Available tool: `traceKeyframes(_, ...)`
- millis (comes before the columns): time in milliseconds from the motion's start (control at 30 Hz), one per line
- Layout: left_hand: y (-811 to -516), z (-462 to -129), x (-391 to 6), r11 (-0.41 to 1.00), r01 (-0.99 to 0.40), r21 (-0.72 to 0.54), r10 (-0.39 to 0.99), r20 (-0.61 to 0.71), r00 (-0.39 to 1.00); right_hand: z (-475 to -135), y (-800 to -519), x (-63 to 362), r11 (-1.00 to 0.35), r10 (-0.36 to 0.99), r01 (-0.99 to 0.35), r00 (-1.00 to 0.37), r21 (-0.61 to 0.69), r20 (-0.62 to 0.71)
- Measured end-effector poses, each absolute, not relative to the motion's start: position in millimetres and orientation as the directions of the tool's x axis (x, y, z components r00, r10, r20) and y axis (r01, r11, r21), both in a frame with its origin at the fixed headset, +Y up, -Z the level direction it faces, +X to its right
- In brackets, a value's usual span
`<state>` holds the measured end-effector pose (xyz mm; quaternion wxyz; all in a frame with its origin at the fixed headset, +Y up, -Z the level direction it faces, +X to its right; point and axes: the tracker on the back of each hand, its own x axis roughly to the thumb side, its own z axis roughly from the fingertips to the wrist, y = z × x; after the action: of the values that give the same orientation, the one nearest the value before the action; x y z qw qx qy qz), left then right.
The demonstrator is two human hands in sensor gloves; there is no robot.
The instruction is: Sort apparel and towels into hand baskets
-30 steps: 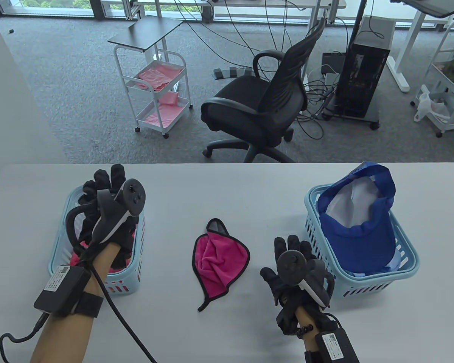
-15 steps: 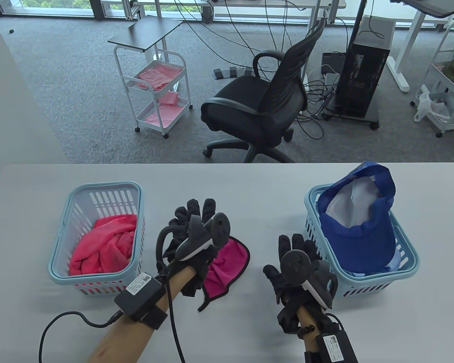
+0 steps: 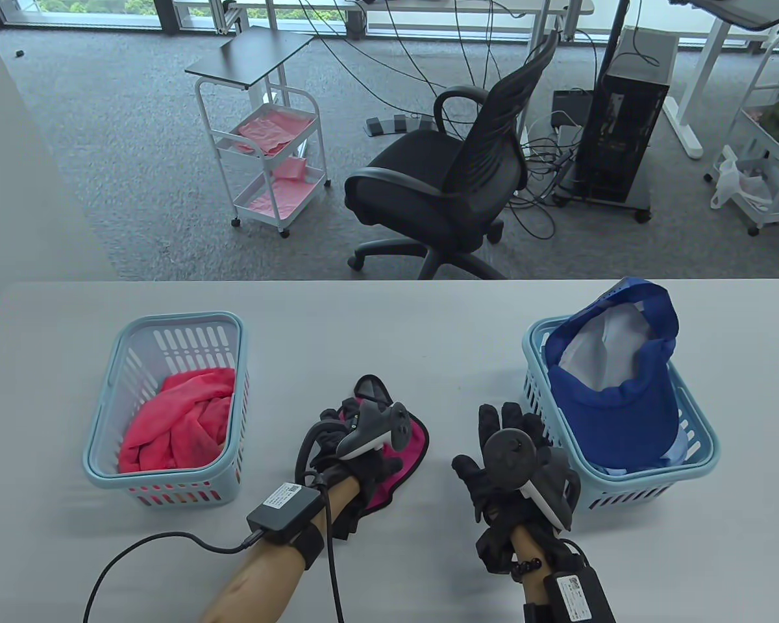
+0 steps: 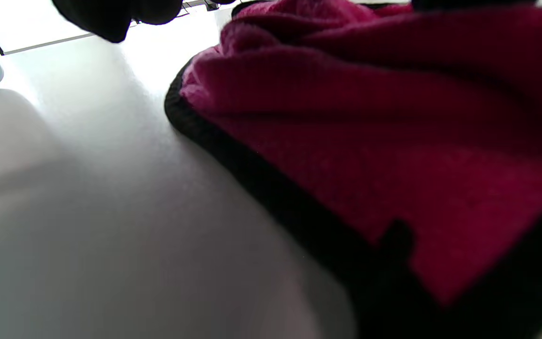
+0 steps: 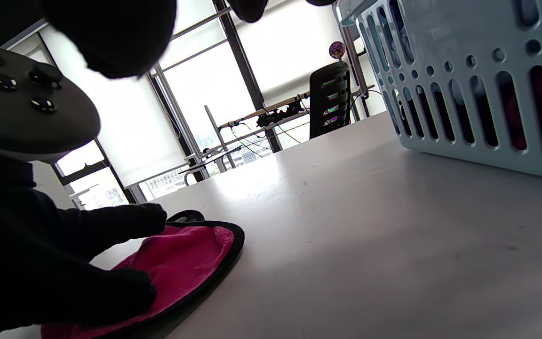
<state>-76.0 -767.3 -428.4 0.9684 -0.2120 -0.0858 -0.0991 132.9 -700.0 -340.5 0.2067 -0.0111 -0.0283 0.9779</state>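
While the right hand (image 3: 513, 464) rests flat and spread on the surface, holding nothing, the left hand (image 3: 357, 454) lies on the magenta towel (image 3: 410, 448) at mid-surface; whether its fingers have gathered cloth cannot be told. Soft, light and limp, the towel would likely bunch and droop; a pinch at its black-bound edge (image 4: 252, 174) looks soundest. Its likely destination, the left basket (image 3: 113, 389), sits at nine o'clock.

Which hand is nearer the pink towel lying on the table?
Left. The left hand rests on the pink towel; the right hand lies on the table beside it, apart.
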Motion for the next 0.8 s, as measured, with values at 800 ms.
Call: traceKeyframes(800,-772,-427,-62,0.918,0.328,-0.221,-0.284,0.209,0.936,-338,-701,132,-0.911,0.41,-0.408,-0.912,-0.055,-0.016)
